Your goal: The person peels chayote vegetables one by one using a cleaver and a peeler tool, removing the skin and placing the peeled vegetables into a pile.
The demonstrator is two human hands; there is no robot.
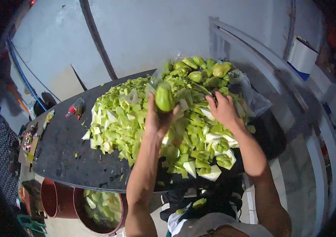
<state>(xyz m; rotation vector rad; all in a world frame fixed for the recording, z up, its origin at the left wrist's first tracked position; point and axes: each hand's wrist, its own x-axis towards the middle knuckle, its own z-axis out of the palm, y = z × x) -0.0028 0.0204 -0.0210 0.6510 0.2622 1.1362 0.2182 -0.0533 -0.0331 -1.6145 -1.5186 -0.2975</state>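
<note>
My left hand (159, 120) holds a whole green chayote (164, 97) upright above a large heap of cut chayote pieces and peelings (120, 109). To its right, my right hand (223, 108) is over the heap with its fingers curled; a thin blade-like thing shows blurred at the fingertips, its kind hard to tell. Whole chayotes (196, 76) lie behind the heap, on and beside a clear plastic bag (252, 99). Larger pale cut pieces (211, 173) lie at the near edge of the heap.
The heap lies on a dark table (67, 154). A small clear bottle with a red cap (72, 110) lies at the left. Below the near edge stand a red tub holding chayote pieces (103, 207) and another red tub (49, 198). A metal railing (262, 59) runs along the right.
</note>
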